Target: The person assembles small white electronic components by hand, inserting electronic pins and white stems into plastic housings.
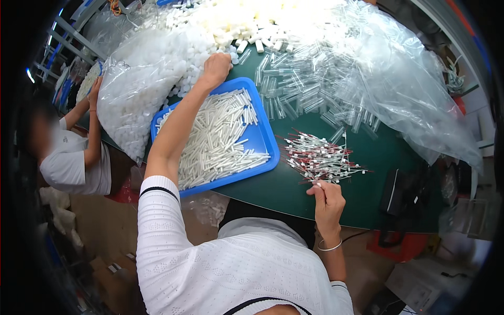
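Note:
My left hand (pixel 218 69) reaches over the blue tray to the edge of a heap of small white round caps (pixel 190 79). Its fingers are curled closed, and what they hold, if anything, is hidden. Below that arm, the blue tray (pixel 253 135) holds many thin white sticks (pixel 215 137). My right hand (pixel 327 203) is at the near table edge, thumb and forefinger pinched together. A tiny white bit shows at the fingertips, too small to name. Just beyond it lies a loose pile of thin red-and-white pieces with small white ends (pixel 321 157).
Clear tubes (pixel 302 86) spread over the green table (pixel 252 190) beside a large plastic bag (pixel 404 79). White cylindrical pieces (pixel 260 44) are heaped at the back. Another bag (pixel 136 89) of caps stands left. A black object (pixel 396 191) lies right; another person (pixel 79 152) works left.

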The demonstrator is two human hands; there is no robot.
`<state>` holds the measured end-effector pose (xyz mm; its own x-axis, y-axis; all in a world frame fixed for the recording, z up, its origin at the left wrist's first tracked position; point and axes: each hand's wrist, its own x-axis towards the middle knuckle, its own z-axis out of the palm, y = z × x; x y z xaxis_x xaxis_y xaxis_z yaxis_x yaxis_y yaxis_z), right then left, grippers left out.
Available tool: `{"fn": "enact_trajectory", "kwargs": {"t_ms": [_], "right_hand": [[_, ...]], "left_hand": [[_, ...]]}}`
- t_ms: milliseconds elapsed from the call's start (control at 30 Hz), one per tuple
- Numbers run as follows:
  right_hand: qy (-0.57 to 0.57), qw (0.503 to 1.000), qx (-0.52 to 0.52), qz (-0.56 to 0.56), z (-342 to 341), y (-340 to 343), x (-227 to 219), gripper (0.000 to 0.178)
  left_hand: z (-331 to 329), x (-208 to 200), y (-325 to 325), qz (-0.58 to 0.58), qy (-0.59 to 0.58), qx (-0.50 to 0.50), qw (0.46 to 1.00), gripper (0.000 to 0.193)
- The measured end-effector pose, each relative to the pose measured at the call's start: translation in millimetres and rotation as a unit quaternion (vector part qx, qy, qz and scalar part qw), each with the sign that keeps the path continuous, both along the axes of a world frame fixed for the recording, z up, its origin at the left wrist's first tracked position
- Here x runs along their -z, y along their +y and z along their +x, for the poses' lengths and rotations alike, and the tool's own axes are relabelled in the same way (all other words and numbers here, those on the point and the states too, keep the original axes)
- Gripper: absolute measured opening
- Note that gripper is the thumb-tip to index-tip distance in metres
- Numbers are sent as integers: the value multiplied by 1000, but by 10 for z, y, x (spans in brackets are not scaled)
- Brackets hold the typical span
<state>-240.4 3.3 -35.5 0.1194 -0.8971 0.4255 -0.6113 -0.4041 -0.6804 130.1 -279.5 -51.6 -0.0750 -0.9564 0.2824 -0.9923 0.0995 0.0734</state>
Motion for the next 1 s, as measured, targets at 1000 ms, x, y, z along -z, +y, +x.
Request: {"fn": "enact_trajectory", "kwargs": {"t_ms": [1000], "right_hand": [[-304,901,-202,234,545,79,-253,19]], "left_hand": [[-1166,-605,2586,250,627,179,716,16]]}}
